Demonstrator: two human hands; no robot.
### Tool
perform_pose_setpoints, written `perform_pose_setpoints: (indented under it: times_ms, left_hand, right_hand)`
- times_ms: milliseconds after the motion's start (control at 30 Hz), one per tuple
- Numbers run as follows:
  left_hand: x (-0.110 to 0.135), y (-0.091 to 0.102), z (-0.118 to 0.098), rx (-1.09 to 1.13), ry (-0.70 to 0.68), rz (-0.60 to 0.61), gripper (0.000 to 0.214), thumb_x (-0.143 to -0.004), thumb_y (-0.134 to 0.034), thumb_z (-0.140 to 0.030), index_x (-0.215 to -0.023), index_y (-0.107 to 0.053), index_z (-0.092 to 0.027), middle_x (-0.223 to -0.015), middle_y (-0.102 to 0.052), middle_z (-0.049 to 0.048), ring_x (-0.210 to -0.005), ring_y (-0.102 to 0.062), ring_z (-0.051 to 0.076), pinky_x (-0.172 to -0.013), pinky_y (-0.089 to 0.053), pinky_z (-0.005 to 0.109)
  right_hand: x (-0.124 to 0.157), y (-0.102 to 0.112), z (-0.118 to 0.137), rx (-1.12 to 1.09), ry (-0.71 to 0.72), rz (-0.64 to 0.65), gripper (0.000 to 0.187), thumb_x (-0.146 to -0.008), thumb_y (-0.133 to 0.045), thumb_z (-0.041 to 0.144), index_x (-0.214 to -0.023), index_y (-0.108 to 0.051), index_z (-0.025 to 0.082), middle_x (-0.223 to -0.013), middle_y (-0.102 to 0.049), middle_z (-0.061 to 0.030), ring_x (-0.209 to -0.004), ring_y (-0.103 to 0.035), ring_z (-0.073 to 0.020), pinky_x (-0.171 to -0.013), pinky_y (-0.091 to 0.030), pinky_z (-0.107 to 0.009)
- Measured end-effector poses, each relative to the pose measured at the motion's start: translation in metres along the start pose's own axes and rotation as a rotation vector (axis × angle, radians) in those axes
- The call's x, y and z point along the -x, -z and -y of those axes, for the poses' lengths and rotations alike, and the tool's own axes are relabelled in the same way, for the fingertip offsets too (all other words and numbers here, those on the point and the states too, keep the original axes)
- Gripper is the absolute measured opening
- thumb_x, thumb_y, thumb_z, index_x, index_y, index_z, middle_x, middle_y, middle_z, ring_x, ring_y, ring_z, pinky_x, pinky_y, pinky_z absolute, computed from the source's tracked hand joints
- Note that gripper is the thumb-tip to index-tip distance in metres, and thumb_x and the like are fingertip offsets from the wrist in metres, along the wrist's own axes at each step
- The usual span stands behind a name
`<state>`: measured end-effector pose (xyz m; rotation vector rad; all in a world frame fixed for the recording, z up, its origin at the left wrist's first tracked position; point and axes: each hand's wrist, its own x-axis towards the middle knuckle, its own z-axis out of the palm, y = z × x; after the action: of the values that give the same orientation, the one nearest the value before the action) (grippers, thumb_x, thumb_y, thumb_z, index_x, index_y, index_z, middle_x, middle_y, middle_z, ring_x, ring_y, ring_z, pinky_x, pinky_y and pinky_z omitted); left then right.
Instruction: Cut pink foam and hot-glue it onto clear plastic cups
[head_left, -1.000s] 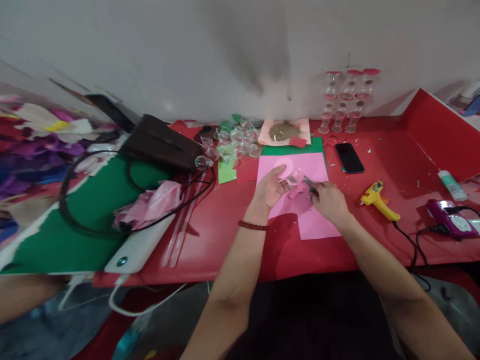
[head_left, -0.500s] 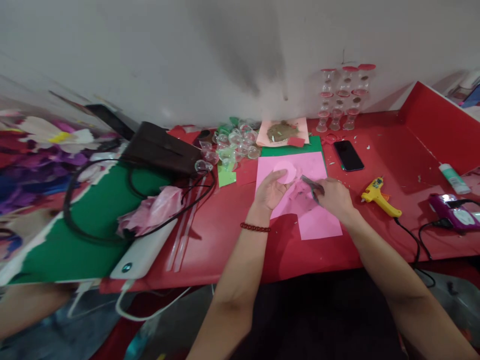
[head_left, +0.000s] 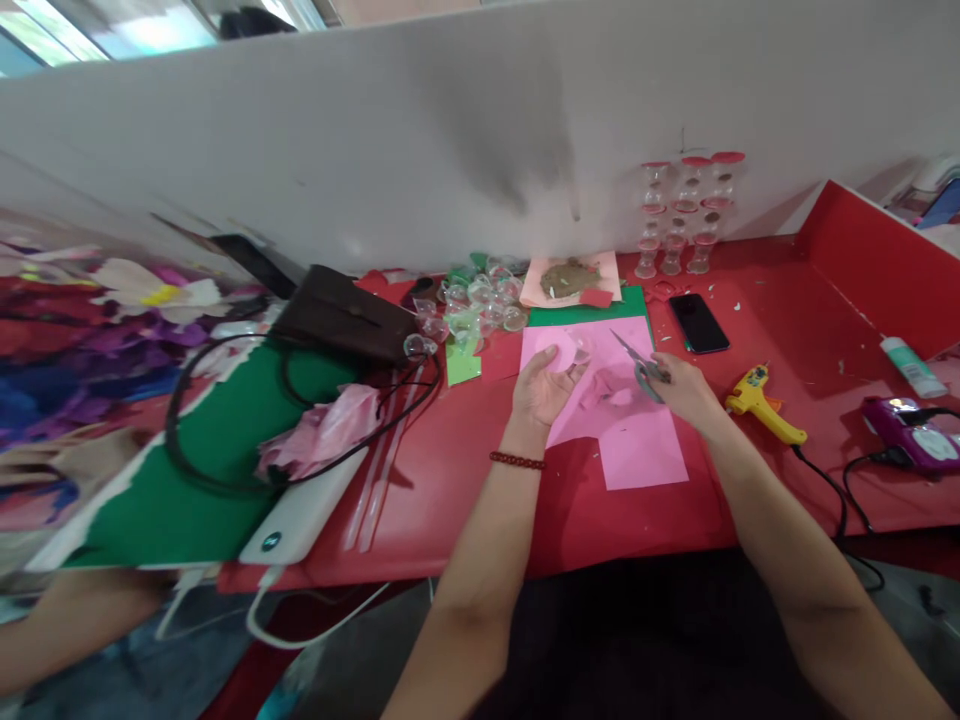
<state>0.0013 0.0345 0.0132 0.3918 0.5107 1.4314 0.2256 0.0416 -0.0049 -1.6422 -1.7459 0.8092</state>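
My left hand [head_left: 546,388] is palm up over the pink sheet [head_left: 643,455], its thumb and fingers pinching a round pink paper piece [head_left: 561,350]. In my right hand [head_left: 681,388] are scissors [head_left: 637,362], their blades pointing up and left, apart from the round piece. Between the hands, small pink paper scraps [head_left: 604,390] lie on the sheet. Beneath the pink sheet's far edge shows a green sheet [head_left: 634,303].
Clear plastic cups [head_left: 484,300] are heaped behind my left hand. To the right are a phone [head_left: 699,322], a yellow glue gun [head_left: 766,405] and a purple power strip [head_left: 911,432]. A brown bag [head_left: 341,315] and white power bank [head_left: 300,520] are left. Another person's arm [head_left: 82,625] shows lower left.
The scissors have moved away from the round pink piece, and their blades now point up and left beside it. The camera view has tilted up and shifted slightly left.
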Motion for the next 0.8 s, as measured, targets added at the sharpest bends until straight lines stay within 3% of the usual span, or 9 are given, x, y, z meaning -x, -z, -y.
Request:
perform_pose_setpoints:
  times_ms: [100, 233, 400, 500, 800]
  left_hand:
    - [-0.001, 0.002, 0.000, -0.007, 0.004, -0.040, 0.022, -0.077, -0.068, -0.015, -0.099, -0.066, -0.016, -0.097, -0.078, 0.0082, -0.099, -0.074, 0.021, -0.098, -0.056, 0.035]
    - [0.000, 0.003, -0.002, -0.017, -0.035, -0.089, 0.017, -0.079, -0.066, -0.016, -0.096, -0.067, -0.018, -0.091, -0.077, 0.0053, -0.092, -0.074, 0.019, -0.099, -0.055, 0.036]
    - [0.002, 0.004, -0.006, -0.018, -0.081, -0.065, 0.016, -0.080, -0.062, -0.019, -0.095, -0.069, -0.018, -0.089, -0.076, 0.0049, -0.092, -0.072, 0.018, -0.103, -0.054, 0.038]
    - [0.004, 0.003, -0.004, -0.012, -0.073, -0.028, 0.019, -0.080, -0.062, -0.024, -0.097, -0.070, -0.019, -0.096, -0.076, 0.0064, -0.098, -0.071, 0.019, -0.106, -0.052, 0.039]
    - [0.017, -0.008, 0.008, -0.095, -0.025, 0.086, 0.034, -0.069, -0.073, -0.036, -0.100, -0.071, -0.022, -0.101, -0.075, 0.0047, -0.112, -0.067, 0.024, -0.114, -0.045, 0.043]
  right_hand:
    - [-0.004, -0.005, -0.001, -0.217, 0.064, -0.050, 0.048, -0.074, -0.075, 0.024, -0.121, -0.066, 0.018, -0.093, -0.073, -0.0048, -0.083, -0.069, -0.0205, -0.077, -0.056, -0.034]
    - [0.001, -0.012, 0.006, -0.342, 0.241, -0.001, 0.055, -0.072, -0.078, 0.046, -0.119, -0.064, 0.021, -0.084, -0.062, 0.0001, -0.072, -0.058, -0.0165, -0.070, -0.055, -0.035]
    - [0.011, -0.022, 0.009, -0.134, 0.362, -0.126, 0.067, -0.068, -0.081, 0.051, -0.124, -0.060, 0.020, -0.109, -0.061, -0.0118, -0.091, -0.060, -0.0259, -0.082, -0.055, -0.045]
    - [0.016, -0.028, 0.010, 0.043, 0.454, -0.207, 0.057, -0.072, -0.080, 0.047, -0.118, -0.061, 0.019, -0.111, -0.063, -0.0159, -0.101, -0.060, -0.0325, -0.093, -0.050, -0.052]
    - [0.023, -0.028, 0.019, 0.015, 0.484, -0.247, 0.051, -0.076, -0.080, 0.044, -0.117, -0.061, 0.019, -0.109, -0.064, -0.0142, -0.103, -0.061, -0.0312, -0.092, -0.050, -0.044]
